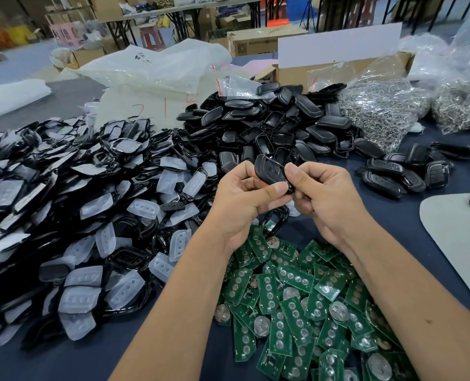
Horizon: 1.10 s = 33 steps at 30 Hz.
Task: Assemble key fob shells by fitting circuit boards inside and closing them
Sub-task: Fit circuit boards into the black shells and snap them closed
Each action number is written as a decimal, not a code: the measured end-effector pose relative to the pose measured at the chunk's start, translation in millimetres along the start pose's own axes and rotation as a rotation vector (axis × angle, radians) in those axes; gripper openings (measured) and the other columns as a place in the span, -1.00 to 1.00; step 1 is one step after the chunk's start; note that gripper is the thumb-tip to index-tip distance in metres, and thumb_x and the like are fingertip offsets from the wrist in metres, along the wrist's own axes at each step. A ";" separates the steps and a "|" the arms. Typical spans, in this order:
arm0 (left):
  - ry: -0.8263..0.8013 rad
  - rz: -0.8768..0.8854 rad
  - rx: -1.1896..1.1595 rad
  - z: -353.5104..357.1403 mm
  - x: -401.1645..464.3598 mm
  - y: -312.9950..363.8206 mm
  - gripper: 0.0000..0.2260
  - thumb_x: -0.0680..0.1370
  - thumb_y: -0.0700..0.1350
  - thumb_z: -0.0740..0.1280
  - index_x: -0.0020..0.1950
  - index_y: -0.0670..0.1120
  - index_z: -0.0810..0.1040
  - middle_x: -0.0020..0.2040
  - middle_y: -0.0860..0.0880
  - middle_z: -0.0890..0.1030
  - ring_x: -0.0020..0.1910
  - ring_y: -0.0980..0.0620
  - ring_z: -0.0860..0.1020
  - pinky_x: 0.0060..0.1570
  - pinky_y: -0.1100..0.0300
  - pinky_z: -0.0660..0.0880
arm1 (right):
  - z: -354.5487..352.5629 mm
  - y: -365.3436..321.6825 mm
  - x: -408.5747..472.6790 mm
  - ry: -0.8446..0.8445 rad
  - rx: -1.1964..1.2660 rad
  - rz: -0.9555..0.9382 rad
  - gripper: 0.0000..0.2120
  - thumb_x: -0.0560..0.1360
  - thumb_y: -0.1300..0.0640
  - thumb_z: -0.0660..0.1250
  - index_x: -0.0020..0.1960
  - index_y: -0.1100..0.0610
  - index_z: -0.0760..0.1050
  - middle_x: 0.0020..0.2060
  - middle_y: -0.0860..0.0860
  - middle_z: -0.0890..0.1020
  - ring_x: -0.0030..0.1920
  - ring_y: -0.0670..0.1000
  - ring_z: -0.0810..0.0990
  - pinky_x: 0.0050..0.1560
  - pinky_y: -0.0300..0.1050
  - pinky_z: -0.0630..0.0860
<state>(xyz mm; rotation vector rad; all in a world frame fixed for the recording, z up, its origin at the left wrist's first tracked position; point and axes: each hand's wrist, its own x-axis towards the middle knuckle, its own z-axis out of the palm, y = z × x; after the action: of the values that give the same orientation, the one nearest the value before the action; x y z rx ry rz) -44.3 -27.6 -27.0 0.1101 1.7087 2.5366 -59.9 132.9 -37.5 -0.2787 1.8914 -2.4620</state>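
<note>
Both hands hold one black key fob (270,169) above the table, near the middle of the view. My left hand (240,199) grips its lower side with the thumb pressed on its near end. My right hand (322,193) pinches its right end between thumb and curled fingers. A heap of green circuit boards (297,298) with round coin cells lies under my forearms. A black shell frame (276,220) lies on the table just below the hands, partly hidden.
A large pile of black frames with translucent button pads (91,215) fills the left. Black shell backs (278,125) are heaped behind the hands. Several closed fobs (404,171) lie at right, with bags of metal rings (379,111) and a grey mat (459,237).
</note>
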 end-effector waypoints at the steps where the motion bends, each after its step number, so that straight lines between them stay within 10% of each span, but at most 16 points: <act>1: 0.002 -0.001 0.002 -0.1 0.1 -0.3 -0.75 0.43 -0.41 0.48 0.03 -0.25 0.52 -0.05 -0.29 0.59 -0.16 -0.09 0.72 -0.13 0.14 0.67 | -0.3 0.4 0.0 0.004 -0.006 -0.008 -0.66 0.51 0.02 0.47 -0.30 0.21 0.50 -0.50 0.03 0.41 -0.55 -0.07 0.28 -0.52 -0.27 0.22; 14: 0.246 0.281 0.430 -13.5 5.9 -3.0 -0.78 0.45 -0.27 0.55 -0.02 -0.10 0.56 -0.05 -0.10 0.65 -0.11 -0.16 0.72 0.02 -0.19 0.68 | -0.4 -0.1 -2.6 0.169 -0.545 -0.279 -0.87 0.52 0.04 0.55 -0.19 -0.03 0.69 -0.36 0.05 0.65 -0.38 0.09 0.53 -0.30 0.08 0.52; 33: 0.292 0.177 0.299 19.4 14.9 -12.1 -0.79 0.47 -0.32 0.56 -0.15 -0.17 0.54 -0.17 -0.19 0.62 -0.22 -0.09 0.67 -0.17 0.15 0.66 | 0.0 3.8 2.6 0.286 -0.143 -0.099 -0.81 0.63 0.09 0.43 -0.15 0.08 0.59 -0.35 0.04 0.57 -0.44 0.02 0.50 -0.50 -0.15 0.40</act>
<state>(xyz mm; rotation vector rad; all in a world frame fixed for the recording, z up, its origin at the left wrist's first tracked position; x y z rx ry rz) -56.8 -3.6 -30.7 -0.1024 2.2784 2.4955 -62.8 131.5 -40.7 -0.0220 2.2192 -2.5504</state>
